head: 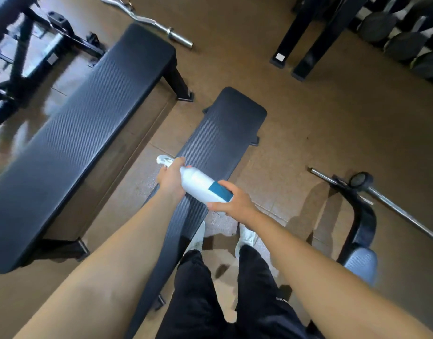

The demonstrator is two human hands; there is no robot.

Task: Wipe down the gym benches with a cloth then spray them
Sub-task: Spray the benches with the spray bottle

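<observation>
A white spray bottle [198,183] with a blue label lies tilted above the narrow black bench [225,133], held between both hands. My left hand [170,178] grips its neck just below the white trigger head, which points to the left. My right hand [231,200] grips the bottle's lower end over the label. A second, wider black bench [83,123] stands to the left, running diagonally. No cloth is visible.
A curl bar [149,20] lies on the brown floor at the top. A straight barbell [372,192] lies at the right beside a curved black frame [362,223]. A dumbbell rack [406,37] fills the top right; a black machine frame [27,45] stands top left.
</observation>
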